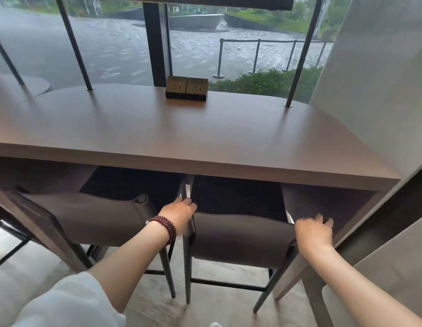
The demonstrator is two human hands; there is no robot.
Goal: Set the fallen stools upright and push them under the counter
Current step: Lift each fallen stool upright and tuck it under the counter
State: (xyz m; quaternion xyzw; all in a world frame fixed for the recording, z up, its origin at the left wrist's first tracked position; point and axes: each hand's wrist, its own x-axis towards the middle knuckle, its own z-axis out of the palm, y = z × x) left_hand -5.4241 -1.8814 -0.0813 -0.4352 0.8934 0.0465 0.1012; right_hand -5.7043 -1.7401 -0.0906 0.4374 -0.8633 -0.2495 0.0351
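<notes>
White sleeve (63, 303) nearest, both bare forearms reaching forward. Left hand (179, 214), bead bracelet (163, 227) on the wrist, grips the right stool (240, 234) at the top left corner of its backrest, fingers curled over the edge. Right hand (313, 232) hooks over the top right corner the same way; its fingertips go behind the edge, so how firm the hold is can't be told. Right stool stands upright on the floor (146, 300), legs down, seat mostly under the counter (181, 128), backrest just short of the counter's front edge. Left stool (87, 215) is just beside it, also upright, seat under the counter; the two backrests are close at the left hand.

Handling, judged: dark rigid frame with cross rails and a padded back, so stiff, moderately heavy, not fragile. Legs will likely drag on the floor, not glide. Tall and narrow, so a high push could tip it. The two-corner hold suits a straight push if both sides press evenly, else it skews into the left stool. Task looks nearly done.

Farther: socket block (186, 88) at the counter's far edge, thin rods (74, 43) rising from the top, window (228, 43) behind with wet paving outside
</notes>
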